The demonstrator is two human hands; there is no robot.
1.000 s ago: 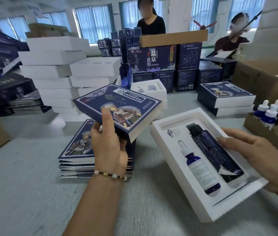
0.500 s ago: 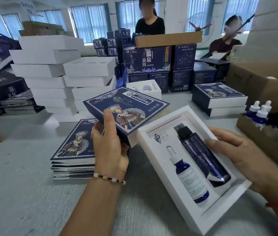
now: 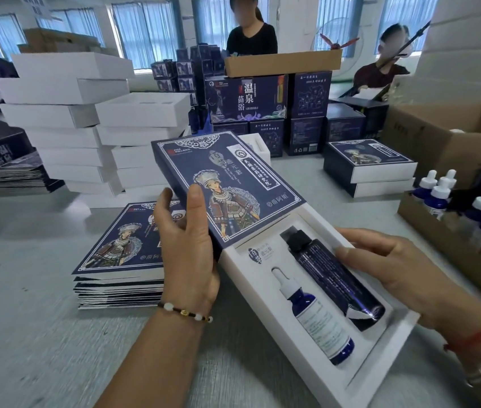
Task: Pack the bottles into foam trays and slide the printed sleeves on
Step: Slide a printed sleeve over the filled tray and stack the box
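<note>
Looking down from the head camera, the view took in a grey table (image 3: 27, 334) with both hands at work over it. The left hand (image 3: 187, 254) gripped the printed sleeve (image 3: 227, 187) near its lower left corner, thumb lying flat on the printed face and fingers curled underneath, holding it tilted above the table. The sleeve's lower end met the top end of the foam tray (image 3: 315, 375), covering that end; how far the tray had entered could not be told.

The right hand (image 3: 395, 275) held the tray from its 3 o'clock side, fingers closed along the rim, one fingertip touching the dark tube (image 3: 333, 275). In the tray's recesses the tube lay on the right and the dropper bottle (image 3: 318, 316) on the left, side by side, caps pointing toward 11 o'clock.

At 9 o'clock from the left hand sat a stack of flat sleeves (image 3: 121, 260). Toward 10 o'clock rose piles of white trays (image 3: 65, 119). At 3 o'clock a cardboard box (image 3: 451, 231) held upright dropper bottles with white caps. At 1 o'clock two finished boxes (image 3: 371, 169) lay stacked, and at 12 o'clock stood dark printed cartons (image 3: 248, 98) with two people behind them.
</note>
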